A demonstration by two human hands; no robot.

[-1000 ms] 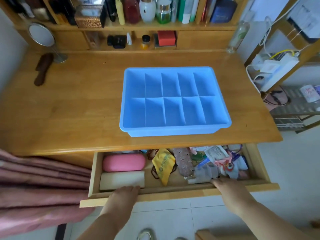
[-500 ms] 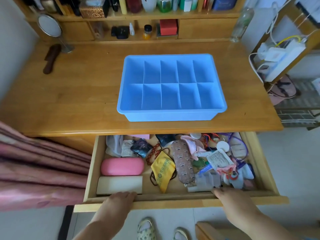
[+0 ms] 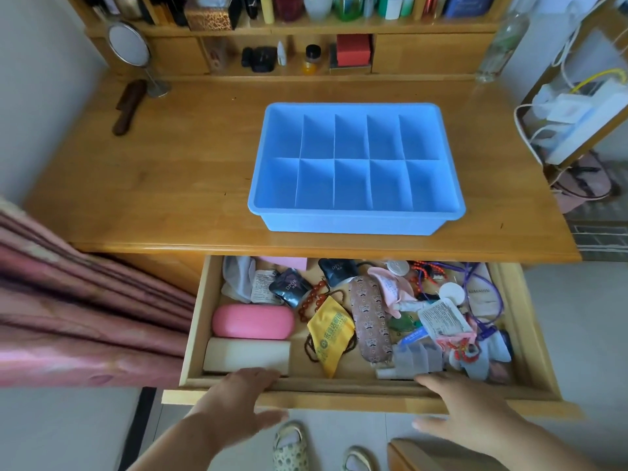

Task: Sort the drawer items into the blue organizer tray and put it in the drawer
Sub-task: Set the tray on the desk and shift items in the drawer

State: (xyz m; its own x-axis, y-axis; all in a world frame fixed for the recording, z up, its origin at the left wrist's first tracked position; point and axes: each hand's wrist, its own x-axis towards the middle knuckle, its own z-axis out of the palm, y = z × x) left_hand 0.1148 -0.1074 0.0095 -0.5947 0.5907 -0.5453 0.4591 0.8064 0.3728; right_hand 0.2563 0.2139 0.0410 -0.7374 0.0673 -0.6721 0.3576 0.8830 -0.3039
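The blue organizer tray (image 3: 350, 225) stands on the wooden desk (image 3: 163, 185), and none of its compartments holds anything. Below it the drawer (image 3: 339, 400) is pulled far out. It holds a pink case (image 3: 253, 321), a cream box (image 3: 246, 355), a yellow pouch (image 3: 329, 334), a patterned brown case (image 3: 368, 324), bead strings, sachets and several small items. My left hand (image 3: 234, 402) grips the drawer's front edge at the left, fingers over the top and thumb under it. My right hand (image 3: 465, 413) grips the same edge further right.
A shelf with bottles and boxes (image 3: 353, 49) runs along the desk's back. A round mirror (image 3: 129, 44) and a dark comb (image 3: 129, 107) sit at the back left. Pink fabric (image 3: 85, 317) lies left of the drawer. A power strip with cables (image 3: 577, 124) sits on the right.
The drawer has slid out toward me with both hands on its front edge. More of its contents now show, including the back row of sachets and beads.
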